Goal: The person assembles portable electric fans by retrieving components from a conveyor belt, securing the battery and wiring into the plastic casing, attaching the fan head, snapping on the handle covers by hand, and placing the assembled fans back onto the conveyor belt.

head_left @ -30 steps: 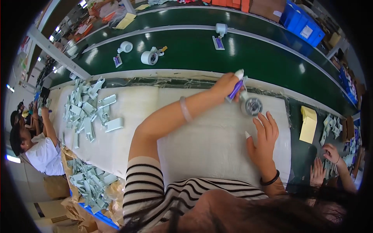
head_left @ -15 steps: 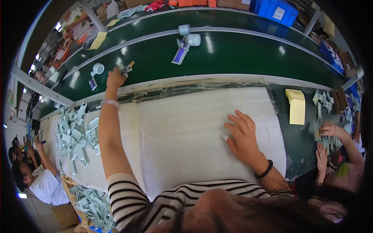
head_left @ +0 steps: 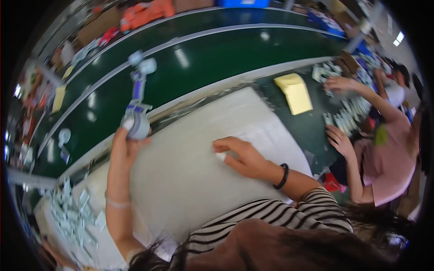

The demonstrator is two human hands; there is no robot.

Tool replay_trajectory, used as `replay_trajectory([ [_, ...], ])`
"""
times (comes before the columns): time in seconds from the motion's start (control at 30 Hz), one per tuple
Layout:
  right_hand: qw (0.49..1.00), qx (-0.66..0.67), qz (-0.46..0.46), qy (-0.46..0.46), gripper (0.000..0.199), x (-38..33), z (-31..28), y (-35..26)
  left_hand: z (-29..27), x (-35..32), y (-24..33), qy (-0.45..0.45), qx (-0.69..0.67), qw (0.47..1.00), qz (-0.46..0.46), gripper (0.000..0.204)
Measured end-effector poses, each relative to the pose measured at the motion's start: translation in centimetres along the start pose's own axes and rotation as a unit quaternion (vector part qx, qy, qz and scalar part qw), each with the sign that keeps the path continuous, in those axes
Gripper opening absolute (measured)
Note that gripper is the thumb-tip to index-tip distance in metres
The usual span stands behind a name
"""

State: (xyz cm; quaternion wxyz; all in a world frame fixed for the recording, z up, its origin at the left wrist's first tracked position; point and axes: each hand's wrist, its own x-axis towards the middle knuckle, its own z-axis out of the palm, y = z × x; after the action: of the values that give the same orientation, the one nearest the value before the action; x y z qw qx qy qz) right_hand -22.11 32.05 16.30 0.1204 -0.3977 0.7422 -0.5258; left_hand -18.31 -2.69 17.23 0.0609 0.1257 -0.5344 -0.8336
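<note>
White plastic catches my eye: the round-headed device (head_left: pixel 140 126), gripped in the left hand (head_left: pixel 126 147) beside the green belt (head_left: pixel 226 52), could drop if held loosely; the right hand (head_left: pixel 245 158) curls, seemingly empty.

The person wears a white, short-sleeved top (head_left: pixel 266 210) with thin black stripes. 1 dark band (head_left: pixel 282 176) circles the right wrist, 1 pale bangle (head_left: pixel 118 204) the left forearm (head_left: pixel 118 178); 1 white cover (head_left: pixel 220 156) caps the right hand's (head_left: pixel 246 159) thumb. Dark hair (head_left: pixel 325 248) shows.

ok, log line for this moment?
left hand: holding white-and-purple cylindrical part | right hand: half-curled, over white flat sheet
</note>
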Motion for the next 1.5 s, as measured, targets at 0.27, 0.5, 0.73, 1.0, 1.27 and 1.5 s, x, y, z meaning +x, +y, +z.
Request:
replay_trajectory([
  [0.27,0.925,0.334,0.175,0.048,0.039,0.6,-0.5,1.0,12.1,-6.1,-6.2,-0.187,0.146,0.962,-0.133,0.055],
  [0.5,0.942,0.292,0.167,0.005,0.034,1.1,-1.2,1.2,12.7,-6.1,-3.9,-0.34,0.455,0.819,0.083,0.06],
  [0.73,0.92,0.325,0.188,-0.11,0.038,0.6,-2.3,-0.5,12.9,-4.4,-4.8,-0.198,0.524,0.777,0.285,0.064],
  [1.0,0.922,0.294,0.158,-0.197,0.035,-0.2,-2.7,-1.8,12.8,-5.7,-5.1,-0.314,0.639,0.659,0.242,0.053],
  [1.27,0.961,0.167,0.187,-0.114,0.018,-0.6,-2.7,-2.8,12.2,-4.4,-4.6,-0.194,0.499,0.84,0.088,0.048],
  [1.5,0.958,0.192,0.193,-0.091,0.016,0.3,-3.6,-3.0,11.0,-3.5,-4.3,-0.275,0.362,0.887,-0.079,0.041],
])
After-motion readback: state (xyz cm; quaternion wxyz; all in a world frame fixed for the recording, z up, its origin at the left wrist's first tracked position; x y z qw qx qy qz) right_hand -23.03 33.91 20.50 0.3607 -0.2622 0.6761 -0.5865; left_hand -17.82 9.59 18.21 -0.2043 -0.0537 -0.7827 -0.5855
